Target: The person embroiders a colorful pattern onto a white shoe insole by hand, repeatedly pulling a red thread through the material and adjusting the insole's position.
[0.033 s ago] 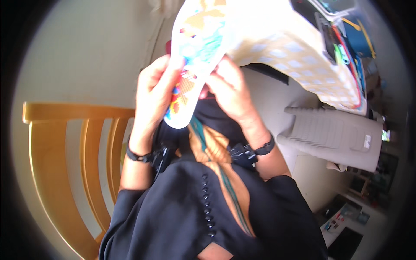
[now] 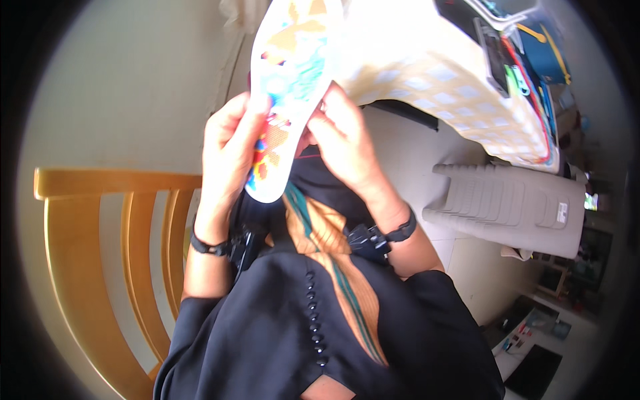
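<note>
A white shoe insole with a colourful pattern of orange, turquoise, red and blue stands up in front of me. Its narrow end points down toward my lap, and the top runs out of the picture. My left hand is closed on its left edge, thumb lying on the patterned face. At the right edge my right hand grips it too; some of those fingers are hidden behind the insole. Each wrist wears a black strap with a small dark device. Below the insole, an orange-brown cloth strip with green stripes lies over my black clothing.
A table with a checked cloth stands ahead to the right, bearing a blue container and other items at its far side. Right of me is a grey plastic stool or chair. A wooden slatted chair or rail is close on my left.
The insole and both hands sit slightly farther left in the picture, and the surroundings have shifted a little with them. The grip looks the same.
</note>
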Tool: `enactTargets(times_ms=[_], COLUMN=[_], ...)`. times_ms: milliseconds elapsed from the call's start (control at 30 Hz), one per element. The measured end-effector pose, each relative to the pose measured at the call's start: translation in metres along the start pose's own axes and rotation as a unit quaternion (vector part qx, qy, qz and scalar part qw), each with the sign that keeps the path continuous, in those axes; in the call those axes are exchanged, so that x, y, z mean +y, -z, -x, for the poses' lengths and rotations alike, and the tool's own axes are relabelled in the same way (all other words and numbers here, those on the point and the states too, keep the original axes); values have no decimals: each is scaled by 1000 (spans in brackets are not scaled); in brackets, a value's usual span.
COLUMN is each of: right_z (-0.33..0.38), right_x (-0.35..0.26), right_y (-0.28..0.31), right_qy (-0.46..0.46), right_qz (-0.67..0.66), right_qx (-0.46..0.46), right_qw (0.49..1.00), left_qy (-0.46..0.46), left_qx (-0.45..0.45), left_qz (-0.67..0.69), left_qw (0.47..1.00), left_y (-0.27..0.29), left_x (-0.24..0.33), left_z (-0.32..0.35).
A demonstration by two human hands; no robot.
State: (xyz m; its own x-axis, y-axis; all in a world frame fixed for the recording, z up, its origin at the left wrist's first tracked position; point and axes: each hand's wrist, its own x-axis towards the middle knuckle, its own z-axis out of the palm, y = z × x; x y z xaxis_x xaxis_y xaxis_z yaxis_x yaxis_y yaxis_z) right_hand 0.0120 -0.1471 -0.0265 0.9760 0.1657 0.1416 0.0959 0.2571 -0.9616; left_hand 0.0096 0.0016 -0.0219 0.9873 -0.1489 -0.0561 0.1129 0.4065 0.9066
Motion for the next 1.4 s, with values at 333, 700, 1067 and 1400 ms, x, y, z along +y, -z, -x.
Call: enactTargets(times_ms=[333,700,1067,1400], right_z=[13,20,21,20], right_x=[-38,-28,-28,-19], right_y=[-11,22,-1,4], right_qy=[342,114,355,334], right_qz=[494,280,515,532], right_qx=[117,181,55,120], right_qw=[791,936,779,769], left_qy=[-32,4,10,-42], left_qx=[41,15,79,-40], left_qz=[-18,97,-68,11], left_qw=[998,995,994,998], left_y=[0,3,-16,-11], left_x=[-10,-10,-14,-39], left_z=[-5,-3,4,-6])
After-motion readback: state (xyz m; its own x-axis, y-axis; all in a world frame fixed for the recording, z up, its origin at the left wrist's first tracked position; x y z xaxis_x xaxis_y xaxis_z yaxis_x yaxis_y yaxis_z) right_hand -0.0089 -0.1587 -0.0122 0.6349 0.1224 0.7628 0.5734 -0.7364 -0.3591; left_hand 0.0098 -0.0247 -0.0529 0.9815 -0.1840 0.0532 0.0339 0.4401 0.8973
